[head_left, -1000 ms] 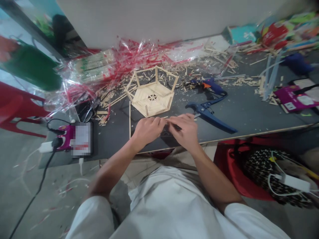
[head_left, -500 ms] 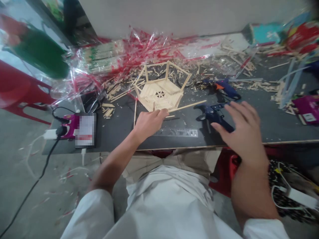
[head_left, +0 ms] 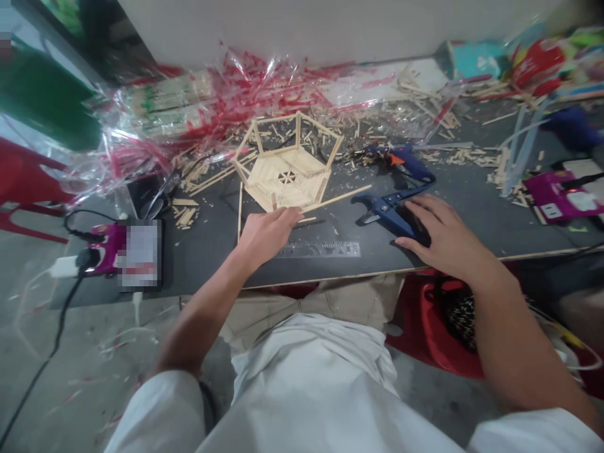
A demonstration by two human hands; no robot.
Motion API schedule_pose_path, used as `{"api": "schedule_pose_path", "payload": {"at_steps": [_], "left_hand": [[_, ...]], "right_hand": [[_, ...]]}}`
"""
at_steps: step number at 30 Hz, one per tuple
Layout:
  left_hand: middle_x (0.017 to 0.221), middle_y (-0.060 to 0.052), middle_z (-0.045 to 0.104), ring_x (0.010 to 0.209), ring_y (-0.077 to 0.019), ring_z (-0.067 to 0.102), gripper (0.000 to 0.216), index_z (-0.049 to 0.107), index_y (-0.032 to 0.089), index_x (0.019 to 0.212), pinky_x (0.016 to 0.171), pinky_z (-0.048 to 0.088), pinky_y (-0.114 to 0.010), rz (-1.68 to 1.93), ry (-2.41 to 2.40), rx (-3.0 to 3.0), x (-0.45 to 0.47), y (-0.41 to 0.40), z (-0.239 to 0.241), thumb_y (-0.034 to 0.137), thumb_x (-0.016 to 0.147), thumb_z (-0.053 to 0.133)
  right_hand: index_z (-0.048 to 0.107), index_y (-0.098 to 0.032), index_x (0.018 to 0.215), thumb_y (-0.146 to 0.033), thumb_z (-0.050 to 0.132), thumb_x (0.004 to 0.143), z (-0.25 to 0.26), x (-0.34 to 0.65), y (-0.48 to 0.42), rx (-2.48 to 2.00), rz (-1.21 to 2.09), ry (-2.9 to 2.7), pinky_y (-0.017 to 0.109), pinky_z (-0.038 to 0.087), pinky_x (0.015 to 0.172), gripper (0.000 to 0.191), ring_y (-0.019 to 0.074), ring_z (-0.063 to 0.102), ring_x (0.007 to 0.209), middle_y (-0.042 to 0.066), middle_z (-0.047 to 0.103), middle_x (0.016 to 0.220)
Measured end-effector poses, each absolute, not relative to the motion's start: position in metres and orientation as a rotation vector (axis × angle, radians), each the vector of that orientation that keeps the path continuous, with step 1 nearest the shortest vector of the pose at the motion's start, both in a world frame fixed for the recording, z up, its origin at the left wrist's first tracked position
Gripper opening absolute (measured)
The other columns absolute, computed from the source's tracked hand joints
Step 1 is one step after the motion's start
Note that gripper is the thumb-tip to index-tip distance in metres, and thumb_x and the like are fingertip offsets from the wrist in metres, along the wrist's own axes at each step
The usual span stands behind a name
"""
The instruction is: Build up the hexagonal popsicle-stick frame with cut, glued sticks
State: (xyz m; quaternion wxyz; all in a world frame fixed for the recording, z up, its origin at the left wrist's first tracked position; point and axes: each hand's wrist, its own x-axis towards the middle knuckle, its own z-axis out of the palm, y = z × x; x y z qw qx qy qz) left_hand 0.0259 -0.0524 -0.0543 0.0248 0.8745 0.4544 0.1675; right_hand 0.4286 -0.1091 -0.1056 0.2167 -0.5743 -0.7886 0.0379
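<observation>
My left hand (head_left: pixel 265 231) pinches one end of a long thin wooden stick (head_left: pixel 338 197) that slants up to the right over the dark table (head_left: pixel 198 264). Just beyond it sits a hexagonal basket of wooden sticks (head_left: pixel 286 167). My right hand (head_left: pixel 441 238) lies over the handles of the blue cutters (head_left: pixel 387 209), fingers curling round them. A dark ruler (head_left: pixel 321 250) lies flat between my hands, near the table's front edge.
A blue glue gun (head_left: pixel 404 161) lies behind the cutters. Loose stick offcuts and crumpled clear-and-red wrapping (head_left: pixel 226 107) cover the back of the table. A purple power strip (head_left: pixel 101 248) with cables sits at the left edge, purple boxes (head_left: pixel 557 192) at the right. A red basket (head_left: pixel 443 327) stands below.
My hands were together over the ruler; the right one swung out to the right and came down on the blue cutters. The left hand kept the stick and lifted it off the ruler.
</observation>
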Motion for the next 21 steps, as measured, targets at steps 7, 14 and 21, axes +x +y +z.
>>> {"api": "schedule_pose_path", "payload": {"at_steps": [7, 14, 21], "left_hand": [[0.094, -0.004, 0.081, 0.072, -0.0142, 0.072, 0.037, 0.072, 0.025, 0.117, 0.057, 0.042, -0.026, 0.535, 1.359, 2.673, 0.026, -0.054, -0.051, 0.037, 0.110, 0.038], [0.077, 0.000, 0.077, 0.057, -0.0085, 0.064, 0.032, 0.072, 0.022, 0.098, 0.049, 0.034, -0.024, 0.810, 1.235, 2.774, 0.026, -0.053, -0.052, 0.034, 0.109, 0.045], [0.070, 0.004, 0.072, 0.051, -0.0047, 0.058, 0.019, 0.069, 0.019, 0.095, 0.048, 0.030, -0.021, 1.150, 1.047, 2.878, 0.029, -0.052, -0.050, 0.029, 0.106, 0.058]], "right_hand": [[0.045, -0.017, 0.159, -0.043, 0.082, 0.087, -0.084, 0.409, -0.104, -1.675, 0.149, -2.270, 0.045, 0.026, 0.133, 0.086, 0.0333, 0.032, 0.159, 0.021, 0.039, 0.167], [0.048, -0.010, 0.156, -0.052, 0.072, 0.093, -0.082, 0.406, -0.096, -1.584, 0.022, -2.336, 0.050, 0.036, 0.128, 0.079, 0.0385, 0.044, 0.152, 0.025, 0.046, 0.162], [0.062, -0.022, 0.142, -0.036, 0.074, 0.091, -0.063, 0.359, -0.104, -1.379, -0.121, -1.917, 0.046, 0.058, 0.108, 0.054, 0.0294, 0.070, 0.119, 0.017, 0.070, 0.133]]}}
